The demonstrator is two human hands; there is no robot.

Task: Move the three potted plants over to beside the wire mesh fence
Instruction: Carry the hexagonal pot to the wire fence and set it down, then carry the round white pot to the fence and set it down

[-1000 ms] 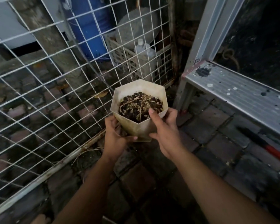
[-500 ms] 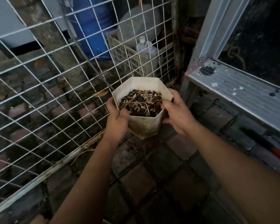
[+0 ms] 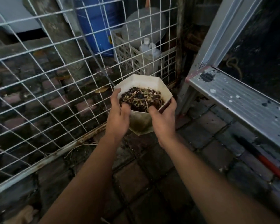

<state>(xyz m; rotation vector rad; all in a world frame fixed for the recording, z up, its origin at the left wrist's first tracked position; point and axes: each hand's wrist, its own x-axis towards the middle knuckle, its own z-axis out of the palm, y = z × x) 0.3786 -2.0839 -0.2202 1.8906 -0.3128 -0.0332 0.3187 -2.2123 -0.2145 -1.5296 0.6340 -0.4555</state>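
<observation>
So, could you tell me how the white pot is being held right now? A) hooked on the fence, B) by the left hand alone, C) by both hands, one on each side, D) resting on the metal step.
C: the left hand and right hand each clasp a side of the white pot, with thumbs over its rim.

Single head-worn wide-angle camera: looks forward and steeply down, close over both forearms, facing the wire mesh fence (image 3: 58, 81) and brick floor (image 3: 152, 175).
</observation>
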